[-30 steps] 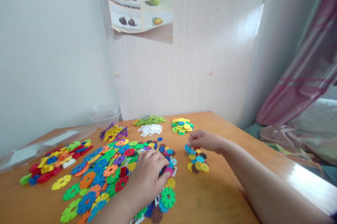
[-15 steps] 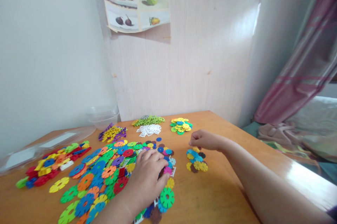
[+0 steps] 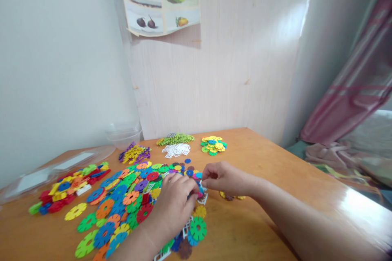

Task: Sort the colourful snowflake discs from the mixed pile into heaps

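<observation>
A wide heap of colourful notched plastic discs (image 3: 119, 191) spreads over the table. My left hand (image 3: 179, 197) rests on the heap's right part, fingers curled down and thumb close to the forefinger; whatever they hold is hidden. My right hand (image 3: 225, 177) has come to the heap's right edge, its fingertips bent together beside my left fingers. I cannot make out anything between them. Below the right hand, a small group of discs (image 3: 241, 198) is mostly covered. A green disc (image 3: 198, 228) and white fence-like pieces (image 3: 202, 199) lie near my left thumb.
Toy bricks (image 3: 65, 187) lie left, beside clear plastic lids (image 3: 101, 155). Behind stand clear tubs (image 3: 124, 135). Along the back are purple-yellow pieces (image 3: 134, 153), white pieces (image 3: 176, 150), green pieces (image 3: 177, 139) and yellow-green discs (image 3: 213, 145) on the wooden table (image 3: 260, 159).
My right hand has moved left from above the small group of discs to the heap's edge, next to my left hand. My left hand stays on the heap, its thumb and fingers drawn closer.
</observation>
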Available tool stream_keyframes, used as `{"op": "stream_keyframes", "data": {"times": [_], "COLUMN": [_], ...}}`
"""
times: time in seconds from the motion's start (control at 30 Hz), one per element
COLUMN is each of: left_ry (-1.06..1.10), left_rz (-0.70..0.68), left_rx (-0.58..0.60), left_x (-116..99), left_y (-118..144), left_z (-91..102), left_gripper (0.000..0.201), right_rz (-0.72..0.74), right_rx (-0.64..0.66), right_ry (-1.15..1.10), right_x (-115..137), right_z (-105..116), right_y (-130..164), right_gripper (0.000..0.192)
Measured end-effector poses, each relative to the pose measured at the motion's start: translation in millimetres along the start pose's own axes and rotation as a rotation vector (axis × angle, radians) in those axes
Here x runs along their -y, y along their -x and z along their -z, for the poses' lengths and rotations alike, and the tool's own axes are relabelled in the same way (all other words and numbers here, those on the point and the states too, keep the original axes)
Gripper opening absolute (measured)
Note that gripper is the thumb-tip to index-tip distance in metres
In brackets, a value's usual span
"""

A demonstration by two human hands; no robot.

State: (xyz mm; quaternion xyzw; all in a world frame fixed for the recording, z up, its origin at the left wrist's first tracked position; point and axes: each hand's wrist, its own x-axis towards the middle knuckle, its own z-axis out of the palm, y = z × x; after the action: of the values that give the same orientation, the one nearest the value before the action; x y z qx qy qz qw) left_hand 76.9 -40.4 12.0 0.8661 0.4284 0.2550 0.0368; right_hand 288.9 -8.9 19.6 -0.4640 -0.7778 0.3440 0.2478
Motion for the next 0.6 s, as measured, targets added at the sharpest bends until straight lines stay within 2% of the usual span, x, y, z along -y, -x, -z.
{"op": "stream_keyframes", "data": {"times": [0.1,0.17,0.27,0.47,0.6], "left_ry": [0.095,0.169,0.247,0.236,0.2], "left_rz": [0.073,0.119,0.152,0.179,0.202], "left_rx": [-0.029,-0.028,-0.033,-0.109,-0.128], "left_x": [-0.4,-1.2,-1.9,3.1,12.3], "left_y": [-1.3,-2.1,-2.7,-4.4,-5.3], "left_z": [-0.5,-0.2,1.4,9.3,13.0], "left_gripper": [0.005,0.004,0.006,0.016,0.018], "right_rz": [0.042,0.081,0.06,-0.045,-0.171], "right_rx": [0.027,0.009,-0.008,-0.11,-0.102], "right_ry": [-0.106,-0.107,-0.082,-0.062,-0.082], "right_x": [5.5,7.2,7.8,-7.2,-29.0], "right_z": [-10.6,-15.2,-13.2,25.2,52.1], "right_y": [1.5,1.3,0.3,-4.3,-5.4], "right_gripper": [0.017,0.013,0.011,0.01,0.009]}}
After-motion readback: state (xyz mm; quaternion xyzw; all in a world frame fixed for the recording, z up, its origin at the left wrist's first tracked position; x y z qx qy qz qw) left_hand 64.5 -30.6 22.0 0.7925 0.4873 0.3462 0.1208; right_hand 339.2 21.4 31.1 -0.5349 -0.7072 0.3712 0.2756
